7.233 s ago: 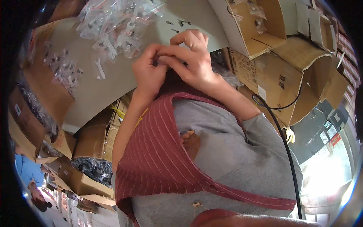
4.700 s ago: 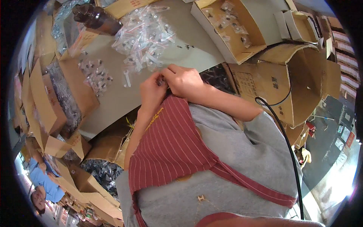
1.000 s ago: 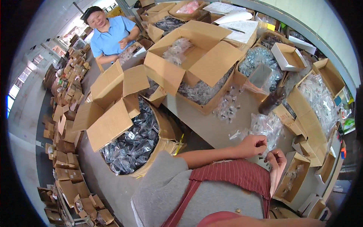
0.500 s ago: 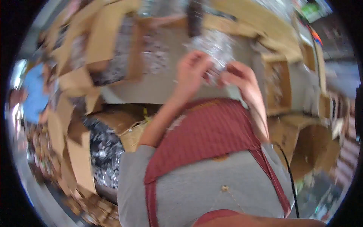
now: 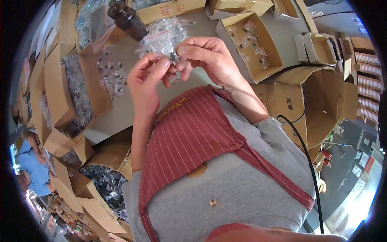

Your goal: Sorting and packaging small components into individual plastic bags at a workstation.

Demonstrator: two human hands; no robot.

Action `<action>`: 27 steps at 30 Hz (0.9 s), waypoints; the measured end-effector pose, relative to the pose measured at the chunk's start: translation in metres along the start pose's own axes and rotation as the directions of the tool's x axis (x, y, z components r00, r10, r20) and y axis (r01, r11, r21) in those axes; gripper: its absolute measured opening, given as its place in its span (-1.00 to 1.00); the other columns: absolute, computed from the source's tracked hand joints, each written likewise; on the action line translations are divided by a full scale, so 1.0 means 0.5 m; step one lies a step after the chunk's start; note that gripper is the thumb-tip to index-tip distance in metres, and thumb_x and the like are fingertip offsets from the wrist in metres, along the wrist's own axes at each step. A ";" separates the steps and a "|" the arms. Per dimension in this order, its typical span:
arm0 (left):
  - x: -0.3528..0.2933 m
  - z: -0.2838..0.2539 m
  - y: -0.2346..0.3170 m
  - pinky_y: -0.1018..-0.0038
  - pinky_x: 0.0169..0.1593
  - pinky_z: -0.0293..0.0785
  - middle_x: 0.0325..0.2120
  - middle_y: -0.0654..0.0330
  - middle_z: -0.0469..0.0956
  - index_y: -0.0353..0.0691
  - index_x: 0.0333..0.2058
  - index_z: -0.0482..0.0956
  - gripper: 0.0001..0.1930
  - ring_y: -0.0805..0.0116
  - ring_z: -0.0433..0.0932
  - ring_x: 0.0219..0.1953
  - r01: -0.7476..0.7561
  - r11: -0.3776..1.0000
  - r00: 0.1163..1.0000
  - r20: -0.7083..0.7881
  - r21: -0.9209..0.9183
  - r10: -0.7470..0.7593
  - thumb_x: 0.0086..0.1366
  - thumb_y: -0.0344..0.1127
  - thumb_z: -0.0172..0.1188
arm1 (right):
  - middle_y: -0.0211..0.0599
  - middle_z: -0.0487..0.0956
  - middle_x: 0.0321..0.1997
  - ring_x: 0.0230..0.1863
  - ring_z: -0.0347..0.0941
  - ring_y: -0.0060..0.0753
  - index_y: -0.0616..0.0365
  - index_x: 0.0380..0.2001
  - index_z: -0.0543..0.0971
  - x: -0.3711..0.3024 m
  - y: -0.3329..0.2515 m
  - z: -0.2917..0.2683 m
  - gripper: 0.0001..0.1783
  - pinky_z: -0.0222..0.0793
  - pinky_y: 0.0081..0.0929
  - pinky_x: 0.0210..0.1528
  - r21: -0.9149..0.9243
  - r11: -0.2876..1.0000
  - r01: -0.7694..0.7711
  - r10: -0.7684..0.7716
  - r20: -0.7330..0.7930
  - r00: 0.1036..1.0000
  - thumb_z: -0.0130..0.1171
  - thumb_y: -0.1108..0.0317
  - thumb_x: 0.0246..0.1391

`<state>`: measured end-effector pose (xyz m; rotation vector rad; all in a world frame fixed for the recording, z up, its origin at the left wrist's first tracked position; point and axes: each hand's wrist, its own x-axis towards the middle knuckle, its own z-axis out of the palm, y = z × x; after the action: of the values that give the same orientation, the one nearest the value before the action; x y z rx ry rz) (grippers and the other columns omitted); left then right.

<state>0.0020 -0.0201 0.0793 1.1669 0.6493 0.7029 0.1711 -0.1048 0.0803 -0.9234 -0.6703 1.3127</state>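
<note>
Your left hand [image 5: 146, 78] has its thumb and index finger drawn together in a pinch, the other fingers curled loosely below; your right hand [image 5: 213, 56] meets it from just beside, thumb and fingers likewise closed to a narrow grip; between these two sets of fingertips you are grasping one clear bag [image 5: 159, 39] with a red seal line, its sealed end reaching past the fingers toward the upper left; right at the fingertips shows some small dark hardware [image 5: 174, 56], partly hidden, so I cannot tell how many pieces there are, or whether they lie inside the bag; just beyond your fingers is one heap of clear packets [image 5: 177, 25], too overlapped to count; one dark brown bottle [image 5: 128, 21] is beyond your fingers and to their left; nearer the left hand, to the left of its fingers, one loose spread of small packets [image 5: 115, 82] lies on the grey table [image 5: 117, 115]; to the right of your fingers sits one shallow open carton [image 5: 238, 54], several packets inside; one co-worker [image 5: 34, 165] in blue is well apart, far to the left of your fingers and closer to the lower edge.
</note>
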 end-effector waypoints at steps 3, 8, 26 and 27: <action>-0.003 0.010 0.008 0.63 -0.47 0.34 -0.43 0.23 0.60 -0.30 -0.29 0.58 -0.89 0.51 0.54 -0.45 -0.015 1.000 1.000 -0.023 0.000 0.015 0.28 -0.38 0.22 | -0.20 0.63 -0.40 -0.43 0.59 -0.37 0.35 -0.19 0.59 -0.001 0.003 -0.001 -0.76 0.55 -0.43 -0.31 0.026 1.000 0.003 -0.003 0.014 1.000 0.11 0.36 0.23; -0.003 0.011 0.015 0.64 -0.48 0.29 -0.47 0.25 0.58 -0.29 -0.32 0.54 -0.90 0.56 0.50 -0.48 -0.051 0.996 0.998 -0.020 0.079 0.053 0.28 -0.39 0.23 | -0.15 0.63 -0.36 -0.40 0.59 -0.37 0.38 -0.15 0.56 -0.006 -0.001 -0.006 -0.77 0.55 -0.42 -0.27 0.031 0.999 0.038 -0.040 0.068 0.997 0.11 0.43 0.19; 0.058 -0.054 -0.196 0.58 -0.40 0.38 -0.52 0.24 0.60 -0.29 -0.36 0.61 -0.77 0.51 0.54 -0.45 0.191 0.619 0.923 0.075 0.762 -0.378 0.27 -0.20 0.23 | 0.12 0.56 -0.14 -0.17 0.58 0.08 0.30 -0.03 0.45 -0.038 0.128 -0.251 -0.46 0.52 -0.19 -0.09 -0.984 0.086 -0.158 -0.280 -0.176 0.944 0.34 0.26 -0.06; 0.057 -0.060 -0.217 0.54 -0.37 0.42 -0.50 0.21 0.62 -0.29 -0.35 0.61 -0.75 0.49 0.57 -0.45 0.146 0.527 0.908 0.098 0.837 -0.407 0.27 -0.18 0.23 | 0.16 0.50 -0.06 -0.13 0.54 0.14 0.21 0.07 0.40 -0.042 0.137 -0.247 -0.35 0.50 -0.16 -0.06 -0.977 -0.074 -0.202 -0.205 -0.184 0.961 0.38 0.23 -0.10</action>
<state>0.0134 -0.0061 -0.0356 1.9274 0.9325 -0.1277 0.2380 -0.1476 -0.0384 -2.3323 -1.5013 0.3161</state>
